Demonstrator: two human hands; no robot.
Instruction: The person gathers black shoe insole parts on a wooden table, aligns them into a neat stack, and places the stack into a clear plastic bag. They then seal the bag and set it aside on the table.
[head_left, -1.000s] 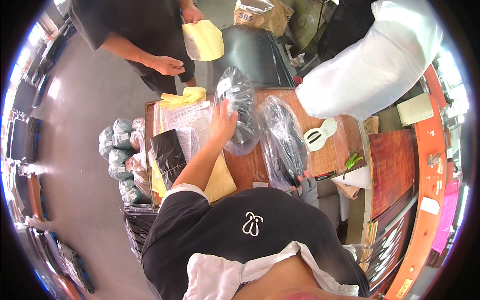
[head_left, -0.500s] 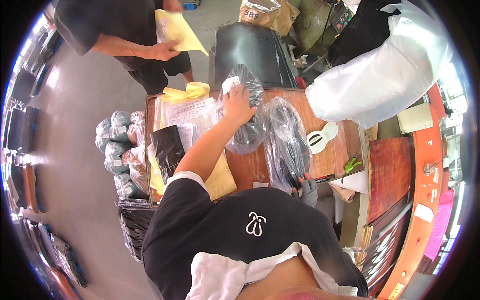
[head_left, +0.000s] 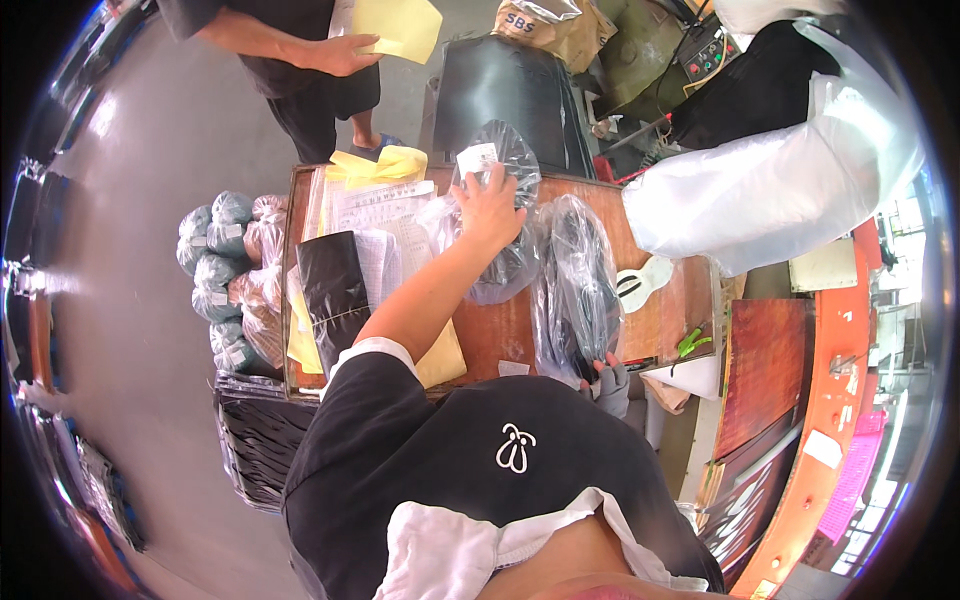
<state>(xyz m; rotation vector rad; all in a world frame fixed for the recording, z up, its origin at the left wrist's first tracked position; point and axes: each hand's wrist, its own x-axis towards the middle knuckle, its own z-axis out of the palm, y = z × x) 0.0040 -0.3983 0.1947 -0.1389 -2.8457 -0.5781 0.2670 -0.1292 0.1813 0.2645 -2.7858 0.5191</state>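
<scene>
My left hand lies with spread fingers on a clear plastic bag of dark contents, just below its white label. To its right, a second clear bag packed with dark, long pieces lies lengthwise on the wooden table. My right hand, in a grey glove with bare fingertips, has its fingers curled against the near end of this second bag. Its palm is partly hidden. A white sole-shaped piece with a dark slot lies beside that bag.
Papers, a black packet and yellow sheets cover the table's left. Green-handled snips lie at right. A large translucent bag overhangs the far right corner. Bagged bundles stack at left. Another person stands beyond.
My left hand's fingers have spread wider and shifted slightly on the bag. My right hand stays at the second bag's near end. The other person's yellow sheet has moved up and right in view.
</scene>
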